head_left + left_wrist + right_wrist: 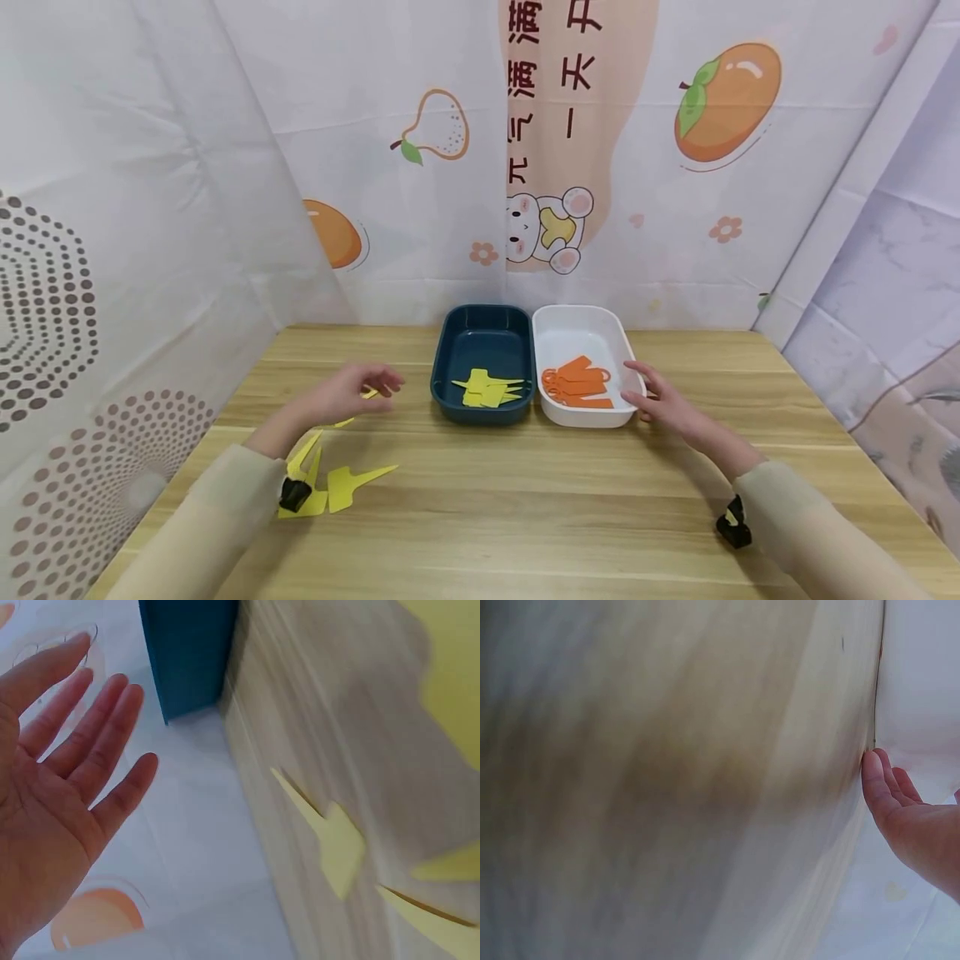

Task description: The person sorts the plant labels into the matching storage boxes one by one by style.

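My left hand (356, 393) hovers over the table's left side, its fingers loosely extended and nothing in them. Below and around it lie several yellow T-shaped plant labels (343, 487); one label (343, 851) shows clearly in the left wrist view. More yellow labels (483, 389) are piled in the dark teal tray (487, 319). Touching that tray's right side is a white tray (581, 319), which holds orange tags (577, 387) with looped ends. My right hand (667, 407) holds the white tray's right wall, some fingers over the rim and others outside. The thumb is mostly hidden in the right wrist view.
Both trays stand at the back of the wooden table (510, 517), near a printed curtain (360, 142). Fabric panels also hang at the left and right. Black wrist devices (295, 494) sit at both sleeves.
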A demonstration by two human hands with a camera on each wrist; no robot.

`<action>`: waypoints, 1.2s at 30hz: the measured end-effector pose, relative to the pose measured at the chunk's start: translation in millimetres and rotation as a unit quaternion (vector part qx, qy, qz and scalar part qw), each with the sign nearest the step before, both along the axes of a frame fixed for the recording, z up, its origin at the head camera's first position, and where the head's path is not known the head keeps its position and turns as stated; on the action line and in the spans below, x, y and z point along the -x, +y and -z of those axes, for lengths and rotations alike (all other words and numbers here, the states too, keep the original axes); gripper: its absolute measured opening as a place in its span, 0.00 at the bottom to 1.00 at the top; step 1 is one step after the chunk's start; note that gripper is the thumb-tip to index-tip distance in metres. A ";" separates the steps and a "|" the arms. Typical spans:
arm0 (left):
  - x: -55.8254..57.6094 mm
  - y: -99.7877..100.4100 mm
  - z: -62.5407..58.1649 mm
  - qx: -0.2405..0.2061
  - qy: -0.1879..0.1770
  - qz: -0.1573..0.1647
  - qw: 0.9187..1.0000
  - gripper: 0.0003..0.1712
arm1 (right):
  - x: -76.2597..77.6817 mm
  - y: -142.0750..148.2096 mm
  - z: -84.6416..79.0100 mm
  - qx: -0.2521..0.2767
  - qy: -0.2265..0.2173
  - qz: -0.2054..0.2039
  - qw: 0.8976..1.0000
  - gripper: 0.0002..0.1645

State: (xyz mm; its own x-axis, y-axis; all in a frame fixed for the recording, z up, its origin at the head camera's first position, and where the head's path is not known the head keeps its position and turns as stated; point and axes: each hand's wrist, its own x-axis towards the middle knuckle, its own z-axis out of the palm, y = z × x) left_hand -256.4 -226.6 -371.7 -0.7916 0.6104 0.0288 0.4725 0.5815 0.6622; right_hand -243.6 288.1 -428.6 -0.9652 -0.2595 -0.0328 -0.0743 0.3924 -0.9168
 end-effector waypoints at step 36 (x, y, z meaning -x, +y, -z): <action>-67.4 -60.8 63.6 -0.006 -0.052 -0.010 0.999 0.28 | 2.1 1.4 4.4 0.009 -0.002 0.011 1.000 0.37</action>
State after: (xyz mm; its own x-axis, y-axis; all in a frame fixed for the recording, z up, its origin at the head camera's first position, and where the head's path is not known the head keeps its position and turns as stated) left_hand -189.0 -287.5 -435.3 -0.8025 0.5949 -0.0463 0.3899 0.5814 0.7141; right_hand -245.7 289.6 -433.0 -0.9707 -0.2383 -0.0316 -0.0626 0.3775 -0.9239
